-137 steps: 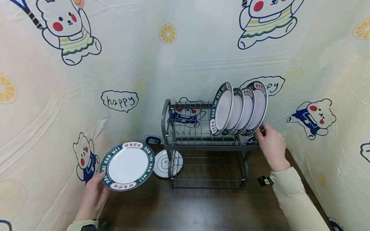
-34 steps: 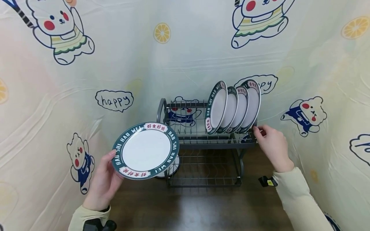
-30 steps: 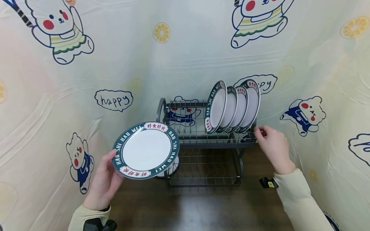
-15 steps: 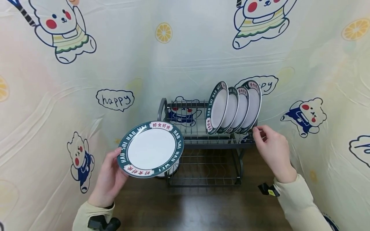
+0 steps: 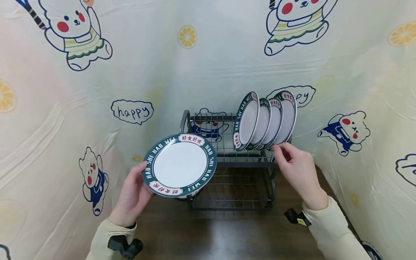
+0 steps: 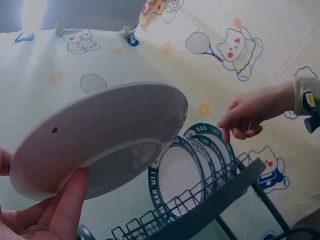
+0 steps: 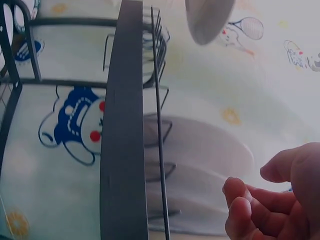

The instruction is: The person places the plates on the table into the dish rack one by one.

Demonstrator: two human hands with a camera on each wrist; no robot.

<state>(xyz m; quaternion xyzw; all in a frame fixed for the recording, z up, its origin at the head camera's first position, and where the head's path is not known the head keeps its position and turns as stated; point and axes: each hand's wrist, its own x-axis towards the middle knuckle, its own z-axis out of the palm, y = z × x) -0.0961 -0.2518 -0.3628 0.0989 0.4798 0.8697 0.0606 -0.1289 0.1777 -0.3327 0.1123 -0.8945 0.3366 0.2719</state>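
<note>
My left hand (image 5: 133, 196) grips the left rim of a white plate (image 5: 180, 164) with a green lettered border, thumb on top and fingers beneath. The plate's face tilts up, overlapping the left end of a dark two-tier dish rack (image 5: 240, 165) in the head view. Its white underside (image 6: 110, 125) shows in the left wrist view. Several matching plates (image 5: 247, 122) stand on edge, leaning, in the right half of the rack's upper tier. Close in front of the rightmost one is my right hand (image 5: 299, 173). In the right wrist view its fingers (image 7: 237, 215) are loosely curled, with nothing between them and the thumb.
The rack's lower wire tier (image 5: 234, 180) stands on a dark brown table (image 5: 227, 231). A small plate (image 5: 195, 194) beside the rack's left leg is mostly hidden under the held plate. A printed cloth (image 5: 156, 72) surrounds the table at the back and sides.
My left hand has carried the plate right and upward, from left of the rack to over its left end. My right hand has shifted slightly left from the rack's right end.
</note>
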